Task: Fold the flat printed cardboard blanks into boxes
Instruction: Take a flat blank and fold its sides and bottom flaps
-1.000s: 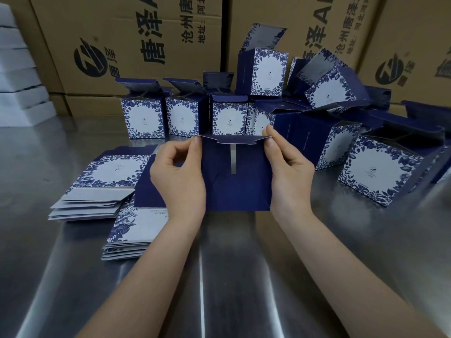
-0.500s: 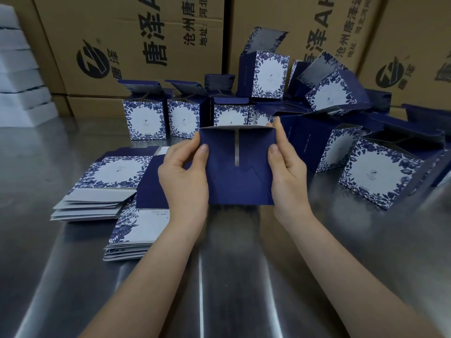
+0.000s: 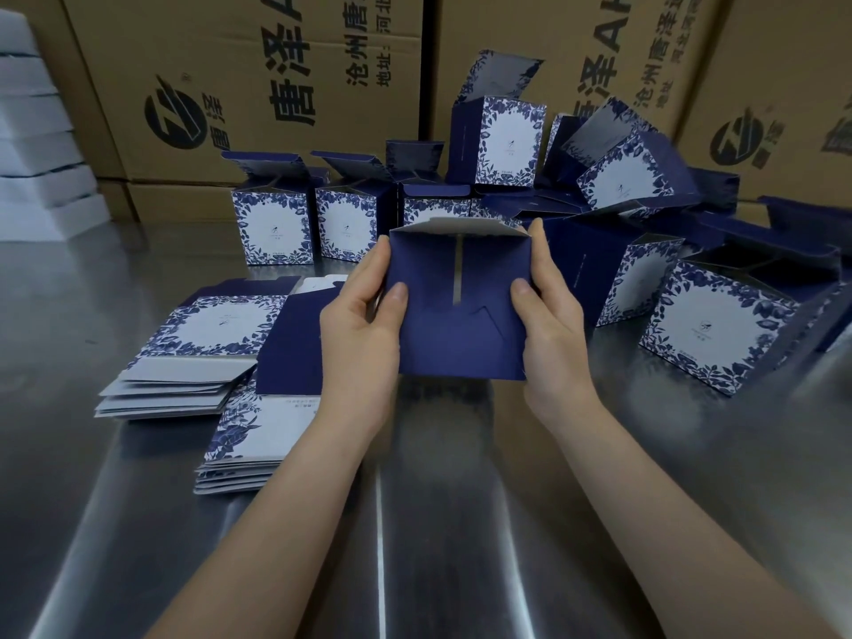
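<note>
— Where is the half-folded box (image 3: 461,325)?
— Above the bench (image 3: 415,523), between the left hand (image 3: 359,334) and the right hand (image 3: 555,339).
— And the flat blanks (image 3: 184,362)?
— In two stacks on the bench, left of it. Folded boxes (image 3: 272,228) stand behind and to the right, with shipping cartons (image 3: 258,85) behind them.

"唐泽" on brown cartons (image 3: 258,85)

steel table (image 3: 415,523) | brown printed cartons (image 3: 276,62) behind | white slabs (image 3: 37,154), perhaps foam, left
</note>
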